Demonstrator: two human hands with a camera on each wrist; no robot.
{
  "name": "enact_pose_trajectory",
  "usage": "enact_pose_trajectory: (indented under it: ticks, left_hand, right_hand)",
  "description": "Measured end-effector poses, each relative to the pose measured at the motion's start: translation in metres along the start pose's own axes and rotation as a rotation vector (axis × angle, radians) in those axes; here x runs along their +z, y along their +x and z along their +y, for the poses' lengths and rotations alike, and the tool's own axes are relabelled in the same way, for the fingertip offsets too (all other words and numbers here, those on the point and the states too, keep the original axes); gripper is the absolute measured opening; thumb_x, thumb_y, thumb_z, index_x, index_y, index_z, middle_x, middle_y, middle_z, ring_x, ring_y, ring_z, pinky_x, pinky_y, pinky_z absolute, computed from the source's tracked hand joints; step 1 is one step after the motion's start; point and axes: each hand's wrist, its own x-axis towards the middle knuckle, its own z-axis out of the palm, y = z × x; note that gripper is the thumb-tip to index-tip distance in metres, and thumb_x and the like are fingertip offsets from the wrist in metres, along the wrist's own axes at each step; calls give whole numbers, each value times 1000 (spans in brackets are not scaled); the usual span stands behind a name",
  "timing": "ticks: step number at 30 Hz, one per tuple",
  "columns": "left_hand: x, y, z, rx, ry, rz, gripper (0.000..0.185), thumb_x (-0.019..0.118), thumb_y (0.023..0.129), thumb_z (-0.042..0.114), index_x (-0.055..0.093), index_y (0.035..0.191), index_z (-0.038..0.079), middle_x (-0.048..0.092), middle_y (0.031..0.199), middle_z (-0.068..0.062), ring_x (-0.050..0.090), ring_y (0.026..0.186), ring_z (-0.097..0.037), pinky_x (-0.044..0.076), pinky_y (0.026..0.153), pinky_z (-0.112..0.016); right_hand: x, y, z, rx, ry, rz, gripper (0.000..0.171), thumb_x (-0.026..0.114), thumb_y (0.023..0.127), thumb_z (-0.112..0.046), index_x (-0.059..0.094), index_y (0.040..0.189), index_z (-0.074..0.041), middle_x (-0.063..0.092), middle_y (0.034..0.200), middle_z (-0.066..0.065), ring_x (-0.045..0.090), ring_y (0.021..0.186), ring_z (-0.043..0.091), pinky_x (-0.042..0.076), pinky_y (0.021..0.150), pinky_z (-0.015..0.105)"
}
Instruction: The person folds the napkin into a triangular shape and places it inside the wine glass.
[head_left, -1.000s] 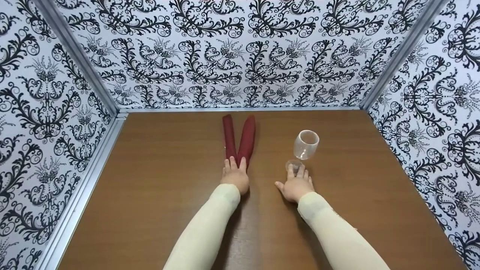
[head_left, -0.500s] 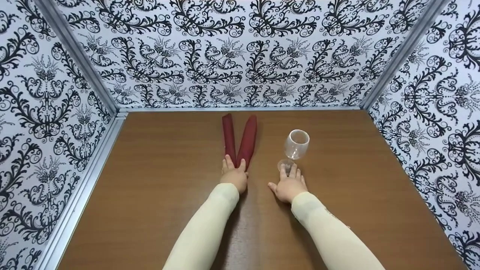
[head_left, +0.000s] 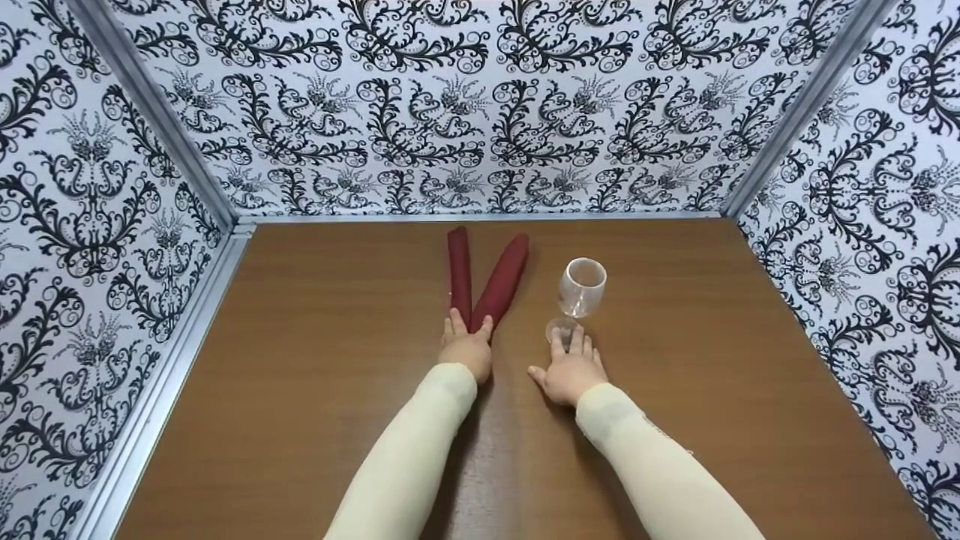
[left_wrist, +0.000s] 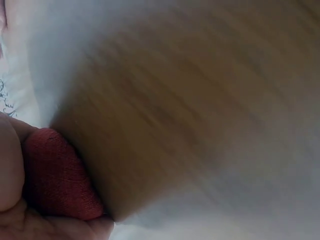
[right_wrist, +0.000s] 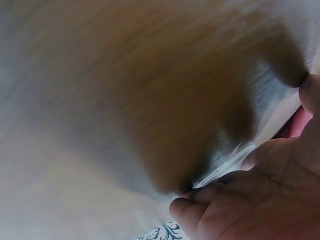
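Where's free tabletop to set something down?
Bare wood lies left of the red napkin, out to the metal edge rail, and right of the wine glass. It is crowded between the left hand and right hand.

Dark red napkin point(head_left: 486, 279), brown table point(head_left: 315, 360), black-and-white patterned walls point(head_left: 450, 105).

Counting fast: two hands showing, left hand point(head_left: 468, 349) and right hand point(head_left: 571, 369), each coming out of one of two cream sleeves point(head_left: 411, 458). One red napkin point(head_left: 486, 279) lying far centre, folded into two arms. One wine glass point(head_left: 579, 292) standing right of it. One table point(head_left: 315, 360).
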Motion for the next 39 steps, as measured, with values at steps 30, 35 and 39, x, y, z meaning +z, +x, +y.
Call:
enact_pose_trajectory:
  ticks: [30, 35, 39]
  left_hand:
    - [-14, -7, 3, -142, -73, 226, 65, 35, 116, 37, 59, 135, -20, 37, 159, -39, 43, 147, -53, 38, 123, -57]
    - [-17, -9, -1, -130, -76, 236, 66, 36, 115, 39, 59, 136, -20, 39, 157, -41, 44, 145, -55, 36, 124, -57]
    - [-17, -9, -6, -75, 24, 315, 56, 42, 114, 31, 71, 122, -15, 55, 143, -40, 61, 129, -53, 51, 110, -57]
  right_hand:
    - [-2, -6, -5, -54, -56, -30, 88, 56, 104, -55, 24, 167, -3, 8, 171, 38, 15, 159, 54, 17, 130, 62]
    - [2, -5, -5, -91, -64, -25, 88, 55, 104, -57, 25, 167, -4, 9, 171, 37, 16, 159, 53, 18, 130, 61]
    - [6, -2, -4, -89, -44, -37, 88, 54, 104, -58, 24, 167, -5, 5, 172, 36, 11, 161, 52, 15, 131, 61]
